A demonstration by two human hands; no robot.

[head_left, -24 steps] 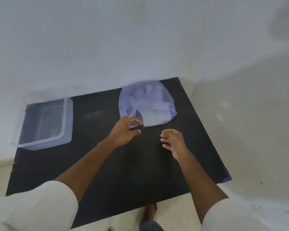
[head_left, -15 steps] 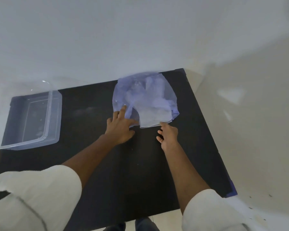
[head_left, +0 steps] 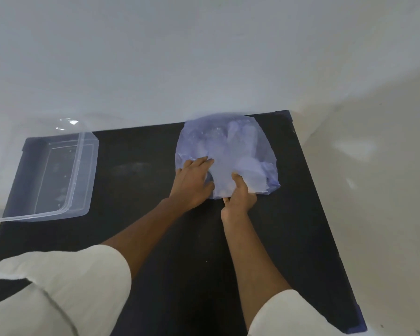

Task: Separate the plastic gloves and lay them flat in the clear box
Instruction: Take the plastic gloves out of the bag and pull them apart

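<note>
Nearest the camera, two white sleeves (head_left: 66,287) frame bare forearms reaching out over the black tabletop (head_left: 155,238). The right hand (head_left: 239,197) is closed, thumb on top, gripping the near edge of the pile of plastic gloves (head_left: 228,151). Just beside it, the left hand (head_left: 192,183) lies palm down with fingers stretched forward, pressing on the pile's near left part. The gloves are a thin, bluish, see-through heap lying toward the far right corner of the tabletop, reaching its far edge. Well apart from them, at the far left corner, stands the clear box (head_left: 83,170), open, partly overhanging the left edge.
</note>
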